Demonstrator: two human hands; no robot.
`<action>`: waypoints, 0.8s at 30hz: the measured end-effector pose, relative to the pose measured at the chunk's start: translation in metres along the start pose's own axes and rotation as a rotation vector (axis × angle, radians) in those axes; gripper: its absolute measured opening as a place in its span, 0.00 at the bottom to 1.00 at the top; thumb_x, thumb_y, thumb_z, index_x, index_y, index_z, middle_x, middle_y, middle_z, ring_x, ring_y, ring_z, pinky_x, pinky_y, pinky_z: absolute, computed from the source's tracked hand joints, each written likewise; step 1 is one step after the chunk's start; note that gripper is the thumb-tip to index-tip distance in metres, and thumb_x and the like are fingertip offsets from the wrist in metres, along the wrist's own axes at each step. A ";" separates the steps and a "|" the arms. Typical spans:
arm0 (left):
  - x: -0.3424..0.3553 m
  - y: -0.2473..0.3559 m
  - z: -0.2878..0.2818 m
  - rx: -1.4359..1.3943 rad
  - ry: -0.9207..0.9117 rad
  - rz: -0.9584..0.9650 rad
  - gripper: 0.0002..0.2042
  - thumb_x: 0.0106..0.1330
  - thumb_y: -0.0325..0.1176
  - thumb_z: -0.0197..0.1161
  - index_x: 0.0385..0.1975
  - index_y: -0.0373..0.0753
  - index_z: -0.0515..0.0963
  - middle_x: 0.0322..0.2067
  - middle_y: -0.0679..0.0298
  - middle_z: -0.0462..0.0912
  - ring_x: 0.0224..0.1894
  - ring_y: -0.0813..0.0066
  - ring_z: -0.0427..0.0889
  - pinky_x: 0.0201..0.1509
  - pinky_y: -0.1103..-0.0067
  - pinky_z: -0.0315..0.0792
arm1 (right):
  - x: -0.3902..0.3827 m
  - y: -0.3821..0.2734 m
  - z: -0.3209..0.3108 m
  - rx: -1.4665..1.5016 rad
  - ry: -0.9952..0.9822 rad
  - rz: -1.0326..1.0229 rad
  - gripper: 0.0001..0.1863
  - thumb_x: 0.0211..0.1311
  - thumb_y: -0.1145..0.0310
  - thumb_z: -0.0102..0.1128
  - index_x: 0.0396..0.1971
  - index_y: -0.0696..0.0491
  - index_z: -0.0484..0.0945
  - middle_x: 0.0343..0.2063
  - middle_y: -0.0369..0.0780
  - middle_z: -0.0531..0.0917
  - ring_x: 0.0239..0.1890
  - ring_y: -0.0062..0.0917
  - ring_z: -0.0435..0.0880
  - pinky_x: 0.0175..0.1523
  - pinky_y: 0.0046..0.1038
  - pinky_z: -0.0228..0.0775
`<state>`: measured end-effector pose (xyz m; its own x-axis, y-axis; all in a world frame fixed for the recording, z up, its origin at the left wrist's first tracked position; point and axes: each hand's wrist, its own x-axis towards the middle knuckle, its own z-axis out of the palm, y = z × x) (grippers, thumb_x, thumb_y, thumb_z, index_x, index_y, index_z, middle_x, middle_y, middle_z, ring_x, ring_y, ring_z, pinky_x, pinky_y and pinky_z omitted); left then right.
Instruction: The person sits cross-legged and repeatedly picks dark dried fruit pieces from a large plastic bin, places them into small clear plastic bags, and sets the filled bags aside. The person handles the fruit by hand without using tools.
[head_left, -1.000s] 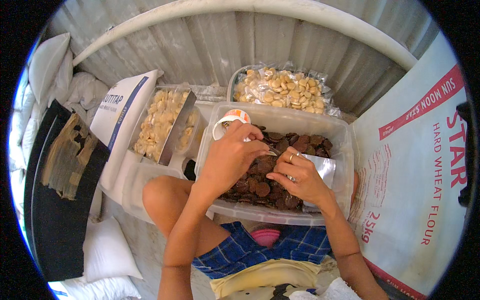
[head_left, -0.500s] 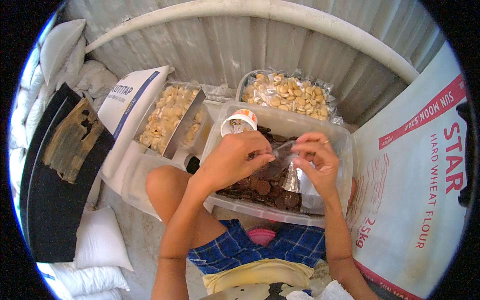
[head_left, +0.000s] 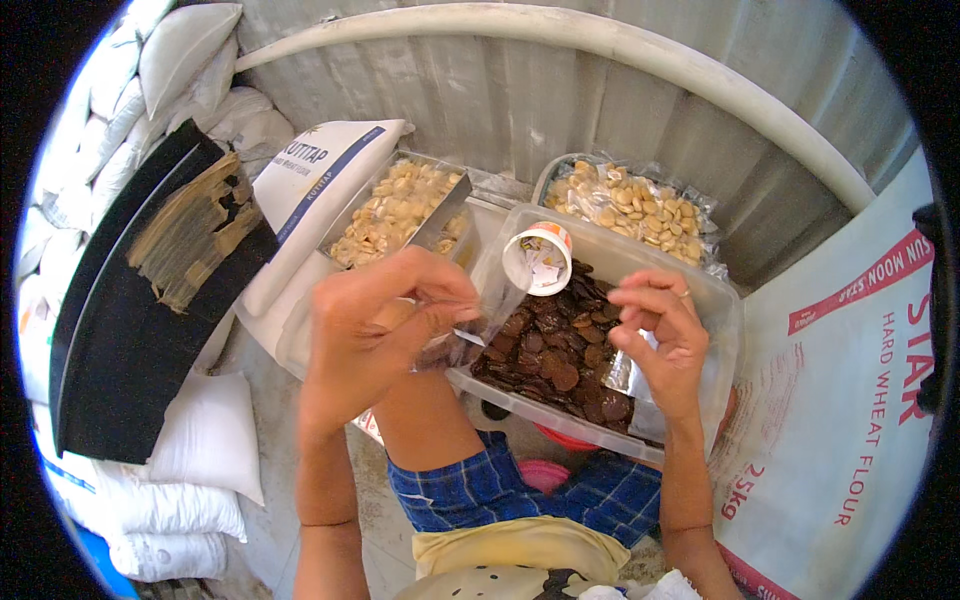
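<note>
My left hand point(head_left: 385, 325) pinches a small clear plastic bag point(head_left: 494, 312) by its edge, over the left rim of a translucent plastic bin point(head_left: 722, 345). The bin holds a layer of thin, dark brown round cookies point(head_left: 560, 345). Above the bin's right side hovers my right hand point(head_left: 668, 345), its fingers loosely curled, thumb apart and nothing between them. Below it, a silvery sheet or pouch point(head_left: 622, 374) lies on the cookies. A white cup point(head_left: 540, 258) with an orange band, tilted and holding small printed slips, rests at the bin's far left corner.
Behind the bin, a tub holds bagged pale round cookies point(head_left: 625, 200). To the left, another clear container holds pale pieces point(head_left: 385, 215). A large flour sack point(head_left: 810, 440) stands at the right; black curved panels point(head_left: 130, 330) and stacked white sacks point(head_left: 205, 430) are at the left.
My left hand has moved left with the plastic bag, away from my right hand. My right hand has parted from the bag. The whole view has shifted slightly.
</note>
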<state>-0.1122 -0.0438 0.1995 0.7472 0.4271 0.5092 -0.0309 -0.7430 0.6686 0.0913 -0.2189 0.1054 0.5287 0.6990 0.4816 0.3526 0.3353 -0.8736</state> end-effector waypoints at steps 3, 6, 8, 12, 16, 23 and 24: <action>0.001 -0.013 0.019 -0.027 -0.099 0.039 0.05 0.54 0.18 0.66 0.30 0.34 0.82 0.29 0.63 0.85 0.31 0.78 0.83 0.37 0.82 0.76 | 0.011 -0.017 0.011 -0.113 -0.140 -0.082 0.27 0.46 0.74 0.77 0.51 0.51 0.81 0.53 0.39 0.72 0.37 0.17 0.74 0.39 0.17 0.73; 0.002 -0.019 0.050 -0.128 -0.121 -0.048 0.04 0.56 0.21 0.68 0.31 0.34 0.83 0.28 0.64 0.85 0.31 0.79 0.83 0.35 0.81 0.75 | 0.015 0.006 0.010 -0.162 -0.256 -0.034 0.46 0.43 0.68 0.80 0.65 0.48 0.66 0.58 0.40 0.70 0.45 0.26 0.77 0.48 0.25 0.73; 0.005 -0.014 0.070 -0.192 -0.104 -0.101 0.05 0.58 0.24 0.69 0.33 0.34 0.83 0.27 0.63 0.85 0.31 0.79 0.83 0.36 0.81 0.76 | 0.006 0.045 -0.002 -0.137 -0.364 0.089 0.54 0.41 0.65 0.82 0.70 0.47 0.57 0.61 0.40 0.69 0.52 0.30 0.77 0.57 0.32 0.70; 0.007 -0.023 0.092 -0.283 0.012 -0.113 0.04 0.57 0.24 0.70 0.31 0.34 0.84 0.34 0.61 0.85 0.34 0.77 0.83 0.36 0.81 0.76 | -0.004 0.060 0.005 0.292 -0.481 0.391 0.39 0.48 0.66 0.79 0.60 0.51 0.68 0.50 0.36 0.79 0.49 0.22 0.78 0.51 0.27 0.74; 0.014 -0.018 0.083 -0.224 0.017 -0.074 0.04 0.56 0.25 0.70 0.30 0.36 0.84 0.46 0.59 0.81 0.46 0.71 0.81 0.43 0.77 0.76 | -0.007 0.059 0.019 0.318 -0.397 0.606 0.27 0.50 0.67 0.77 0.49 0.53 0.74 0.41 0.35 0.83 0.37 0.17 0.82 0.34 0.20 0.75; 0.022 -0.028 0.043 0.142 -0.192 0.018 0.07 0.59 0.34 0.69 0.33 0.39 0.87 0.56 0.57 0.76 0.56 0.61 0.75 0.61 0.67 0.67 | -0.016 0.080 0.012 0.104 -0.221 0.256 0.26 0.49 0.68 0.76 0.48 0.53 0.76 0.42 0.39 0.84 0.45 0.25 0.83 0.51 0.29 0.74; 0.023 -0.028 0.043 0.163 -0.227 0.014 0.07 0.59 0.34 0.69 0.33 0.40 0.87 0.57 0.57 0.76 0.57 0.61 0.74 0.62 0.67 0.66 | -0.015 0.079 0.013 0.093 -0.222 0.265 0.26 0.48 0.69 0.76 0.48 0.53 0.76 0.42 0.39 0.83 0.46 0.26 0.83 0.53 0.30 0.73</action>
<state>-0.0656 -0.0355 0.1687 0.8777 0.3037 0.3707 0.0516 -0.8289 0.5570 0.1015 -0.1946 0.0281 0.4083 0.8861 0.2195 0.1486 0.1727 -0.9737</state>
